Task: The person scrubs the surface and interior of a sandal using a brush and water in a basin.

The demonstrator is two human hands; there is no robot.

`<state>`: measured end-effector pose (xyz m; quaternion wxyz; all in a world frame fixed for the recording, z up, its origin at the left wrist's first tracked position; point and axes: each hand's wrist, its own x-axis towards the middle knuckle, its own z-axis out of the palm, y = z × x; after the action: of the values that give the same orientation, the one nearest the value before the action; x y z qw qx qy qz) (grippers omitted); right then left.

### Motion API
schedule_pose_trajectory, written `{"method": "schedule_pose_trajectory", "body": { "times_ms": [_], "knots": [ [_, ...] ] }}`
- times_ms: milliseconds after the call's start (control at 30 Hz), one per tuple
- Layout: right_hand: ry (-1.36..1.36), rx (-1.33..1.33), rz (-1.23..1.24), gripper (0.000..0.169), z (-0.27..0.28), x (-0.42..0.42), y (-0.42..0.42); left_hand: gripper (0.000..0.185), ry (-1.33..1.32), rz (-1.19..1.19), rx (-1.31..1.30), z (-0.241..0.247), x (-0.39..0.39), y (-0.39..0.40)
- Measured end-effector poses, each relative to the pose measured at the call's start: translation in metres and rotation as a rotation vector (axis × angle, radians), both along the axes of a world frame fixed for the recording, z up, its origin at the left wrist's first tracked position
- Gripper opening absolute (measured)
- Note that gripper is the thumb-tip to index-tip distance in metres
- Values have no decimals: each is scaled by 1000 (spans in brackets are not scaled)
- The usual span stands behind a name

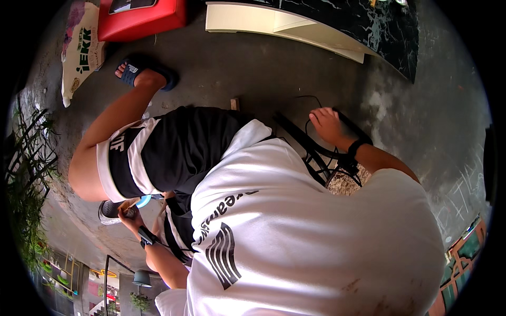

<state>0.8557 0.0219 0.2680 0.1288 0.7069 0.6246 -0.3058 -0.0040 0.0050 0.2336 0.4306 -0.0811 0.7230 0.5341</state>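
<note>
My left hand (131, 220) is at the lower left, beyond my left thigh, with its fingers around a small brown object (129, 205). What that object is cannot be made out. Close by it are a dark slide sandal (108, 210) and a partly hidden light blue round item (144, 201). On the other side of my body, my right hand (327, 125) hangs beside a black tubular frame (300, 132), with thin black cables around it. Its palm side is hidden, so any hold does not show. Each wrist wears a black strap.
A red padded stool (142, 21) carrying a dark-screened device (132, 4) stands at the top left, beside a printed sack (81, 51). A black marble-patterned table (379, 31) is at the top right. A small wooden block (235, 104) lies on the concrete floor (253, 67). Plants (29, 185) line the left.
</note>
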Motion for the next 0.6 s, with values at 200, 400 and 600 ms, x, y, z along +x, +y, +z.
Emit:
{"method": "schedule_pose_trajectory", "body": {
  "times_ms": [200,400,600],
  "knots": [
    [-36,-109,-207,24,-24,38,24,25,12,-82,-61,10,5,12],
    [421,113,-83,27,27,-36,195,27,-76,-87,17,18,-5,18],
    [773,286,574,44,144,-237,317,24,-185,100,176,32,14,38]
  ]
}}
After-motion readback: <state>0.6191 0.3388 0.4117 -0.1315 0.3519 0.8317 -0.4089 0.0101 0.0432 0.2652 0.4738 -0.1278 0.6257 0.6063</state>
